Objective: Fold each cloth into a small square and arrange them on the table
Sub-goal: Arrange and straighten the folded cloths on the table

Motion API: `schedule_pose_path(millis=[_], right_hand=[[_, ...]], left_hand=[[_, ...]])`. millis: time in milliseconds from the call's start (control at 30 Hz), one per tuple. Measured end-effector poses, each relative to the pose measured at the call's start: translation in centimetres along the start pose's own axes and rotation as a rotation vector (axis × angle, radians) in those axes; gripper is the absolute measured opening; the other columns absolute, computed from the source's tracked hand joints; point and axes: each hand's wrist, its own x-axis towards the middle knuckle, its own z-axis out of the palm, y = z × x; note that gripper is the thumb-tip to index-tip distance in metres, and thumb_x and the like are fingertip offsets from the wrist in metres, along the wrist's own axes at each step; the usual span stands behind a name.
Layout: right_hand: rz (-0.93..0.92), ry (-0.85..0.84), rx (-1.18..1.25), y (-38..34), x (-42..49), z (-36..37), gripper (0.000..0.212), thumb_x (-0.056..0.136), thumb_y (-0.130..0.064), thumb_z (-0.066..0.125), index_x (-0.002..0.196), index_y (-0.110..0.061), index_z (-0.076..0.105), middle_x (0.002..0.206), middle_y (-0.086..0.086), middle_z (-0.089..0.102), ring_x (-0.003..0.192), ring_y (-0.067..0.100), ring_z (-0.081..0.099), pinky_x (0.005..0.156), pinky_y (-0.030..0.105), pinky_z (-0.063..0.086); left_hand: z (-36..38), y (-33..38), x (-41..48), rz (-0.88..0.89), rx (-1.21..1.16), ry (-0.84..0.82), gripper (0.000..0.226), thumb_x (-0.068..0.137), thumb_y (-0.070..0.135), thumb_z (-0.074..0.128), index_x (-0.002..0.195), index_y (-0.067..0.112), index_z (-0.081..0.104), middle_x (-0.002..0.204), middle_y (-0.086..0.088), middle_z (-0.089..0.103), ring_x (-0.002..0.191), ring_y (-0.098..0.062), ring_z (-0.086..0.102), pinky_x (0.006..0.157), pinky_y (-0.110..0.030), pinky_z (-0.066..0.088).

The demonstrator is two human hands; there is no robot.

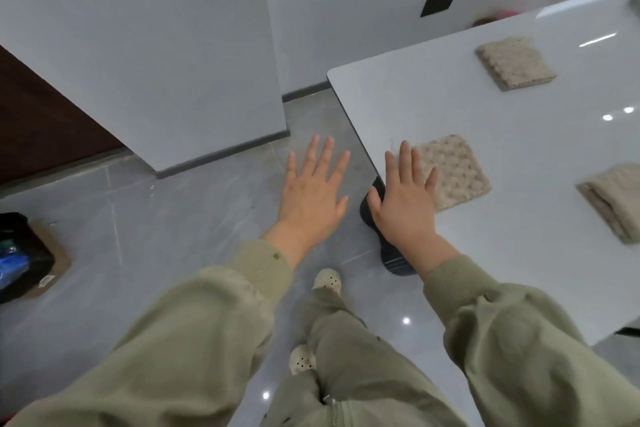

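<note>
Head view: upper cloth (515, 63), middle cloth (453, 177) and right-edge cloth (613, 201) lie folded on the table (450, 107); left hand (313, 191), right hand (405, 199) spread empty; likely nearly done.

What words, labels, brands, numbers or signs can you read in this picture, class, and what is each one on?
Nothing in the picture is legible.
White sticker on the cardboard box on the floor: print too small and blurred to read.
Far cloth, near cloth, right cloth, table and black wall plate: no writing visible.
</note>
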Motion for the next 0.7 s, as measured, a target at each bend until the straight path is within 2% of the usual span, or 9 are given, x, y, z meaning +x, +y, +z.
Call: schedule_pose_path(millis=[100,233,400,500,567,700], right_hand=[[0.082,0.014,0.022,0.9,2.6,0.6,0.065,0.095,-0.040,0.036,0.149,-0.010,0.017,0.159,0.012,-0.001,0.146,0.028,-0.004,0.114,0.052,-0.005],[0.177,0.005,0.020,2.6,5.8,1.3,0.068,0.089,-0.044,0.023,0.148,-0.009,0.020,0.158,0.012,0.002,0.146,0.029,-0.002,0.113,0.052,-0.006],[0.362,0.022,0.079,5.1,7.5,1.3,0.064,0.093,-0.036,0.043,0.147,-0.008,0.022,0.158,0.013,0.004,0.146,0.030,0.000,0.114,0.053,-0.004],[0.481,-0.021,0.087,6.1,7.4,1.5,0.072,0.089,-0.048,0.023,0.149,-0.008,0.015,0.158,0.013,0.002,0.146,0.029,-0.001,0.114,0.052,-0.003],[0.577,-0.032,0.115,6.8,7.3,1.6,0.077,0.085,-0.048,0.015,0.149,-0.007,0.011,0.158,0.013,0.002,0.146,0.029,0.000,0.114,0.053,0.000],[0.695,-0.028,0.130,7.1,7.3,1.5,0.067,0.094,-0.036,0.036,0.149,-0.004,0.012,0.158,0.015,0.004,0.146,0.029,0.001,0.115,0.052,0.002]], left_hand=[[0.1,-0.4,3.7,0.072,0.019,-0.017,0.072,0.095,0.051,0.032,0.150,0.023,-0.006,0.158,-0.008,-0.012,0.144,-0.028,-0.016,0.114,-0.053,-0.004],[0.2,-0.3,9.4,0.193,0.025,-0.077,0.072,0.096,0.049,0.033,0.150,0.023,-0.005,0.158,-0.008,-0.012,0.144,-0.028,-0.016,0.114,-0.053,-0.001],[0.3,0.9,14.6,0.378,0.017,-0.129,0.069,0.098,0.046,0.030,0.150,0.021,-0.008,0.158,-0.008,-0.014,0.144,-0.027,-0.017,0.115,-0.049,-0.002],[0.5,2.1,16.6,0.489,0.018,-0.156,0.067,0.099,0.044,0.026,0.149,0.021,-0.011,0.157,-0.008,-0.017,0.144,-0.027,-0.019,0.115,-0.048,-0.004],[0.9,3.0,18.5,0.589,0.021,-0.165,0.066,0.100,0.044,0.024,0.149,0.021,-0.012,0.157,-0.008,-0.017,0.144,-0.028,-0.019,0.115,-0.048,-0.004],[1.4,4.4,21.3,0.764,-0.005,-0.195,0.064,0.100,0.044,0.024,0.150,0.021,-0.009,0.158,-0.007,-0.015,0.144,-0.026,-0.018,0.116,-0.047,-0.003]])
